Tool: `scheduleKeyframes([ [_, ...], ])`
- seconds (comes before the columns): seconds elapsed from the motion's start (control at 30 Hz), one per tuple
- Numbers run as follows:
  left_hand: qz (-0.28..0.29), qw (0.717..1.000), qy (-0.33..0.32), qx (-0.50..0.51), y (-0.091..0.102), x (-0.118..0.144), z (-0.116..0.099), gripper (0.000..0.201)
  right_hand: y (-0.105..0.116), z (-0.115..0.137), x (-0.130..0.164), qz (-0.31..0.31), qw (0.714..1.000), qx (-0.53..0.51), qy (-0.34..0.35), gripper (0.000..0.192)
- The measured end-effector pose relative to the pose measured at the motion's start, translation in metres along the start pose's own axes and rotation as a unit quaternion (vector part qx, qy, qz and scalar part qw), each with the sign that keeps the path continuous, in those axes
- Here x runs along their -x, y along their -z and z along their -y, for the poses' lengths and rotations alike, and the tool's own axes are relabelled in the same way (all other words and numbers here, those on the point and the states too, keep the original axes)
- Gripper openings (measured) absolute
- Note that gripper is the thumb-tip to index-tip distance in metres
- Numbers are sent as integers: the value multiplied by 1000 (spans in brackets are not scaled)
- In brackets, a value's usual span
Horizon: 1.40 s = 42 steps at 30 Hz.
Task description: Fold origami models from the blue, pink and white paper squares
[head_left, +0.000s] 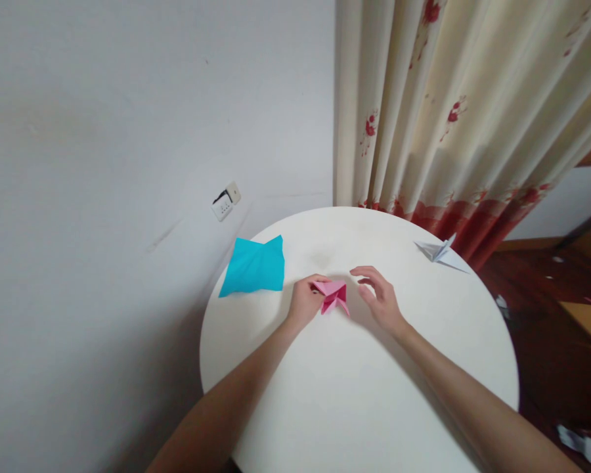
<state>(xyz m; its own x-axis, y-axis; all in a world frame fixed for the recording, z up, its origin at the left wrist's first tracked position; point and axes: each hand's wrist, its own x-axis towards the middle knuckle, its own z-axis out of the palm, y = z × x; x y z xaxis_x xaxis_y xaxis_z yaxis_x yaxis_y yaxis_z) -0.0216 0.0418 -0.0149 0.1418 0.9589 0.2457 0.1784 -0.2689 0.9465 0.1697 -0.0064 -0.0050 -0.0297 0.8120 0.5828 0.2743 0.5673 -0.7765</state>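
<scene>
Spreading beneath everything, a round white table [354, 394] bears a creased turquoise paper square [255, 267] and a finished white paper crane [440, 251]. At centre, the left hand [305, 303] pinches a half-folded pink paper model [332, 295], several folds remaining; the right hand [381, 299] hovers open beside it.

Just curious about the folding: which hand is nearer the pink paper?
Left. The left hand pinches the pink paper at its left edge; the right hand hovers open just to its right, not touching.

Pink folded paper [332, 295]; turquoise sheet [254, 267]; pale grey paper crane [439, 252]; white table [354, 394]; cream curtain [453, 112], red flowers.
</scene>
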Motion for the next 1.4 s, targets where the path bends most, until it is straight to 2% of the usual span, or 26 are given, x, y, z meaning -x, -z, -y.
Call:
scheduleKeyframes([
  [0.1, 26, 999, -19, -22, -3, 4, 4, 23, -8, 1, 2, 42, 999, 9, -8, 54],
  [0.13, 36, 999, -22, -29, -4, 6, 6, 25, -11, 1, 2, 52, 998, 23, -1, 52],
  [0.2, 57, 997, -22, -37, -6, 8, 6, 28, -14, 0, 3, 55, 997, 52, 4, 32],
  [0.27, 72, 997, -17, -23, -8, 10, 5, 27, -17, -2, 3, 42, 996, 72, -19, 15],
  [0.43, 66, 998, -13, 3, -10, 13, -1, 30, -21, -6, 4, -31, 989, 51, -132, 29],
  [0.53, 55, 998, -13, -18, -10, 14, -2, 18, -22, -5, 4, -66, 983, 28, -171, 32],
  [0.6, 75, 996, -14, -35, -10, 14, -1, 15, -22, -3, 4, -76, 980, 22, -183, 33],
  [0.73, 89, 988, -55, -114, -7, 15, -4, 11, -22, -1, 3, -68, 978, 36, -192, 32],
  [0.87, 91, 963, -127, -219, -2, 17, -13, 12, -21, -4, 3, -43, 979, 63, -191, 33],
  [1.0, 102, 943, -161, -274, 1, 21, -21, 17, -19, -8, 3, -10, 980, 62, -187, 33],
  [1.13, 101, 939, -163, -285, 1, 22, -21, 22, -19, -5, 4, 11, 981, 75, -181, 38],
  [1.3, 108, 952, -138, -249, -1, 19, -10, 27, -25, 2, 8, 30, 984, 59, -165, 33],
  [1.4, 94, 959, -132, -234, -2, 17, -7, 27, -28, 4, 9, 42, 983, 41, -176, 35],
])
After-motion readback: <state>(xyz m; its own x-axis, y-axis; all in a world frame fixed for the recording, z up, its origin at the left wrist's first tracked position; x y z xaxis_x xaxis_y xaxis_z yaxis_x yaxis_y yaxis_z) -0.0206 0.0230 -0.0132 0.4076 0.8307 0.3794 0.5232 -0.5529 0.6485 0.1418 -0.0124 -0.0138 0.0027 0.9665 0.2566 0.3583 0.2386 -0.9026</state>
